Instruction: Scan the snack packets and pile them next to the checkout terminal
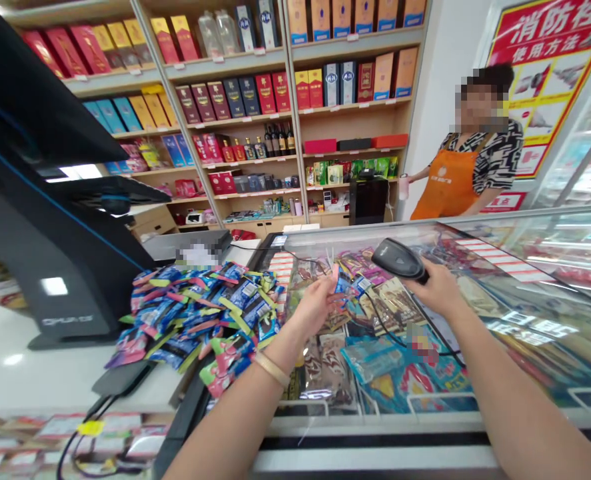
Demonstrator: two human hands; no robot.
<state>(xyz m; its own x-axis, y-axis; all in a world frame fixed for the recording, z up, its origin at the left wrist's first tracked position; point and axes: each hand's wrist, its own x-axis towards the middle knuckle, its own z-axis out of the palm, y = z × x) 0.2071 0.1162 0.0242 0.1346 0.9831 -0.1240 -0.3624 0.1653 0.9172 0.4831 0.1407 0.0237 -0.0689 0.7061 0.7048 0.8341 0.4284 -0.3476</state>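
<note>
My right hand (440, 288) grips the handle of a black barcode scanner (400, 259), its head tilted up to the left above the freezer's glass top. My left hand (319, 299) is closed on a small blue and pink snack packet (346, 283), held in front of the scanner. To the left of that hand lies a large heap of similar packets (210, 313) in blue, pink and yellow-green, spread over the counter and onto the freezer's edge. A black cable hangs below the scanner.
Under the glass of the chest freezer (355, 440) lie bagged frozen goods (385, 367). A dark checkout terminal (70, 267) stands on the white counter (10, 380) at left. A person in an orange apron (448, 183) stands behind the freezer. Shelves (235, 113) of boxed bottles line the back wall.
</note>
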